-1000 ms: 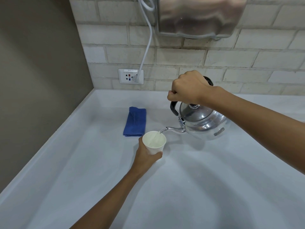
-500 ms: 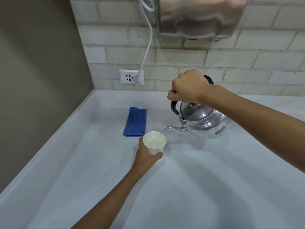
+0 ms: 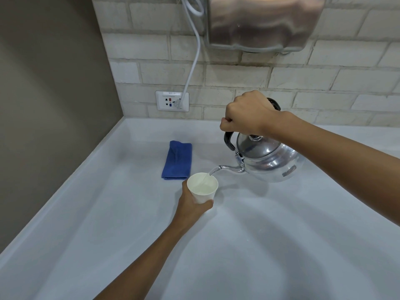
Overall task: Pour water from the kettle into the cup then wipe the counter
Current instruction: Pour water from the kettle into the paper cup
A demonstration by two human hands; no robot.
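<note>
A shiny steel kettle (image 3: pixel 268 159) with a black handle hangs tilted above the white counter (image 3: pixel 249 245). My right hand (image 3: pixel 246 114) is closed around the top of that handle. A thin stream of water runs from the spout into a white paper cup (image 3: pixel 202 188). My left hand (image 3: pixel 192 205) wraps the cup's lower side from the left and front. The cup holds some water. A folded blue cloth (image 3: pixel 178 160) lies flat on the counter just behind and left of the cup.
A brown side wall (image 3: pixel 49 105) closes the left. The brick back wall carries a socket plate (image 3: pixel 172 101) with a white cable (image 3: pixel 192 66) plugged in, and a steel hand dryer (image 3: pixel 264 22) hangs above the kettle.
The kettle has tipped slightly further while water keeps running into the cup. Both hands hold their places.
</note>
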